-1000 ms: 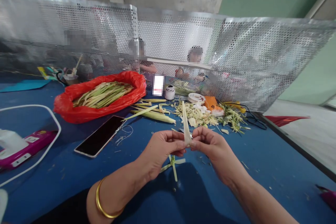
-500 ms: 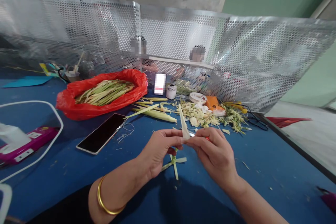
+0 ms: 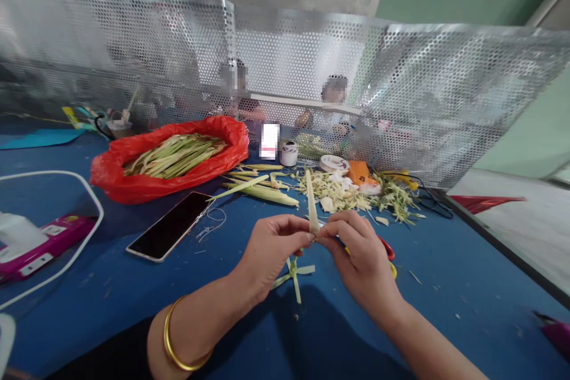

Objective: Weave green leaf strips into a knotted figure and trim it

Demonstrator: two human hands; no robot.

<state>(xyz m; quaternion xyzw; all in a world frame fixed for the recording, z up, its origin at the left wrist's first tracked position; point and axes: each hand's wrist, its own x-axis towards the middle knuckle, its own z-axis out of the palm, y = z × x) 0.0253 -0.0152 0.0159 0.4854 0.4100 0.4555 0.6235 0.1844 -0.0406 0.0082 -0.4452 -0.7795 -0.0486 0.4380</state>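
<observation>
Both of my hands meet over the blue table and pinch the lower end of a pale leaf strip that stands upright between them. My left hand, with a gold bangle on the wrist, grips it from the left. From the right, my right hand closes its fingers on the same strip. Below the hands lies a small woven leaf cross on the table. Red and yellow scissor handles show just behind my right hand.
A red bag of leaf strips sits at the back left, a phone in front of it. Leaf scraps, tape rolls and loose strips lie behind the hands. A perforated metal screen closes the far side; people sit beyond it.
The strip has turned more upright and narrower between my fingers. My right hand has curled closer onto it, and the scissor handles now show behind it.
</observation>
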